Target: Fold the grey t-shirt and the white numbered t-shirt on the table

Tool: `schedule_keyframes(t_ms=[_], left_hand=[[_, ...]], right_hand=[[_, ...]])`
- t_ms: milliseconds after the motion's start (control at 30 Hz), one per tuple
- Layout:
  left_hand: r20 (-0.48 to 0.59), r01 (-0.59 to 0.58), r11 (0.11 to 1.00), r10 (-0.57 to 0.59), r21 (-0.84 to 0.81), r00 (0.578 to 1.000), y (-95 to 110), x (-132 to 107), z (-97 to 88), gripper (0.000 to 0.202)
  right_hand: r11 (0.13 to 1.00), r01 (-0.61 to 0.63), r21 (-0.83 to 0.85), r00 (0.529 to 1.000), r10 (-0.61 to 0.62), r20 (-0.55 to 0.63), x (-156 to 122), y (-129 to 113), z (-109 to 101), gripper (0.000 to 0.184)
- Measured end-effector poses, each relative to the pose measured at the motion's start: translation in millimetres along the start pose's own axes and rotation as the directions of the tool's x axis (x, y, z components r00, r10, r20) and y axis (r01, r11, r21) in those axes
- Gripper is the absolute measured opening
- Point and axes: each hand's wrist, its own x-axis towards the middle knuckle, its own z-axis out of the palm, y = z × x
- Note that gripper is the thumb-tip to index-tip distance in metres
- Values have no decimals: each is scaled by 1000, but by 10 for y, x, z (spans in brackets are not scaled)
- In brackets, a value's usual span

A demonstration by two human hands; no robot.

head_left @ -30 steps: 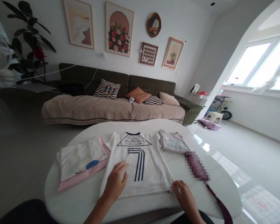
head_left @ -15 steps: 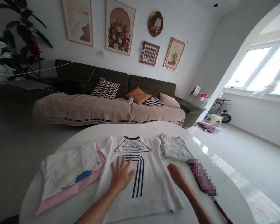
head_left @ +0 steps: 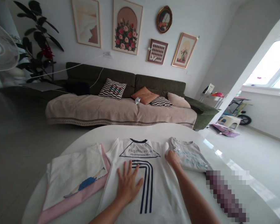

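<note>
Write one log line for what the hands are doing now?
left hand: flat on number 7 shirt | right hand: at shirt's right sleeve edge | table

the white jersey (head_left: pixel 151 186) runs off the bottom edge, its hem unseen. a pixelated blur covers the object (head_left: pixel 226 194) right of it. the pink garment (head_left: pixel 70 199) lies mostly under a white one.

Bare forearms and hands of the wearer
Left hand (head_left: pixel 128 185) and right hand (head_left: pixel 173 158): no sleeves, rings or watch visible.
</note>
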Motion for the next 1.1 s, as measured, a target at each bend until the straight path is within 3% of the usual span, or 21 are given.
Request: schedule_keyframes(t_ms=[133, 300, 500, 600, 700, 767, 900, 1100], left_hand=[[19, 4, 1000, -4, -12, 1000, 22, -14, -36, 63], [32, 19, 1000, -19, -5, 999, 47, -21, -63, 62], [30, 17, 999, -16, -28, 999, 51, -17, -70, 62], [24, 12, 999, -11, -38, 1000, 44, -13, -68, 62], [28, 15, 999, -14, -43, 1000, 41, -13, -69, 62], [31, 18, 999, -16, -47, 999, 43, -16, -74, 62], [35, 22, 998, -20, -56, 999, 56, -26, -95, 62], [30, 16, 999, -14, -46, 999, 62, -42, -115, 61]], right_hand=[[999, 40, -12, 997, -39, 67, -2, -146, -13, 30], [985, 169, -37, 986, -169, -3, -100, -204, -166, 26], [988, 51, -147, 991, -68, -115, -206, -22, -330, 26], [973, 191, -133, 978, -200, -61, -258, -221, -230, 27], [931, 359, -65, 933, -358, 31, -321, -547, -20, 36], [918, 395, -23, 916, -392, 86, -353, -706, 124, 44], [948, 318, 0, 936, -314, 158, -337, -779, 298, 54], [980, 201, -17, 965, -195, 177, -243, -723, 295, 64]])
